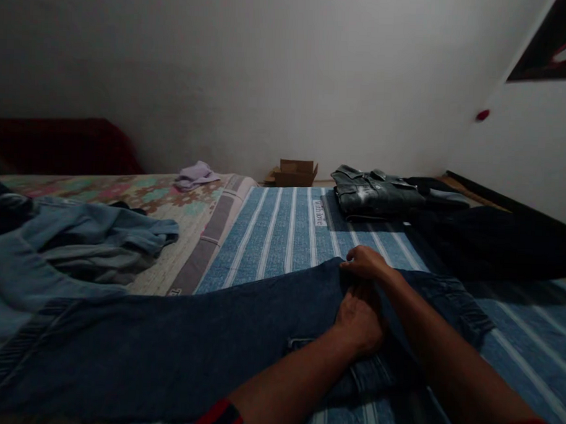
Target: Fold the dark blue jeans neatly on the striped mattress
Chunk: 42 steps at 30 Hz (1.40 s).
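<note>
A pair of dark blue denim jeans (pixel 190 345) lies stretched sideways across the bed in front of me, with gathered ends at the left and right. My right hand (pixel 365 263) pinches the cloth at the far edge. Just nearer to me, my left hand (pixel 360 320) is closed on the same jeans, its fingertips partly hidden in the cloth and behind the right hand. A pocket with a stitched edge shows beside the left wrist. My forearms nearly cross over the right part of the jeans.
Blue striped bedding (pixel 263 236) lies underneath. Loose denim clothes (pixel 101 230) are heaped at the left, near a small lilac cloth (pixel 196 175). A folded dark denim jacket (pixel 376 193) and black clothing (pixel 505 238) lie at the right. A cardboard box (pixel 296 173) stands by the wall.
</note>
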Motion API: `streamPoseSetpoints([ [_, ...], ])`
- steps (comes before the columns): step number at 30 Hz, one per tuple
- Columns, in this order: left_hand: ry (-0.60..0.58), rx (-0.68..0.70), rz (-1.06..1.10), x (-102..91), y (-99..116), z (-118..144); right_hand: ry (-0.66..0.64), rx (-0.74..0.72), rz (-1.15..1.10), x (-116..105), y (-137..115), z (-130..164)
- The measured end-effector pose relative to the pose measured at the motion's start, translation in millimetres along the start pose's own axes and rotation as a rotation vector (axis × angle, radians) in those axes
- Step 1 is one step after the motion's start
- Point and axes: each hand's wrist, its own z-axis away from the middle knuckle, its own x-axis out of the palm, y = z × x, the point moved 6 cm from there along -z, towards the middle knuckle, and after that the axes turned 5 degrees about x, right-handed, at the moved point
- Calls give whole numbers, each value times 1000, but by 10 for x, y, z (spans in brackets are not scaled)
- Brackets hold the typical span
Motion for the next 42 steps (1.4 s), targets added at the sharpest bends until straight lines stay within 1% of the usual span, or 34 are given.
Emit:
streamPoseSetpoints([
  [4,-31,9,-36,46,-7,-19,-91,-19,-60,61,-8,-145],
  [6,-35,27,-51,59,4,-25,-105,-36,-104,72,-1,-182],
  [10,-46,50,-41,63,24,-24,-57,-85,-199,95,38,-182],
  [13,-61,79,-9,55,36,-21,0,-108,-225,133,62,-164],
  [18,-79,89,47,27,29,-24,90,-131,-158,155,30,-150],
  [21,-43,19,44,-4,-15,-22,112,-151,-100,122,11,-120],
  [23,2,-61,45,-24,-65,-11,104,-164,-65,94,13,-100],
  [25,35,-113,53,-35,-99,4,77,-175,-35,69,25,-92],
  [27,35,-118,59,-32,-106,11,38,-180,-8,48,42,-98],
  [32,-4,-94,29,-28,-96,2,-72,-177,60,38,67,-116],
  [34,-23,-100,22,-16,-103,-6,-76,-182,69,40,61,-103],
  [37,-42,-95,17,20,-110,-19,-37,-180,73,49,58,-73],
  [40,-33,-104,-4,55,-125,-29,-8,-177,77,58,68,-53],
  [42,-28,-122,-20,73,-140,-33,-14,-182,75,51,81,-49],
])
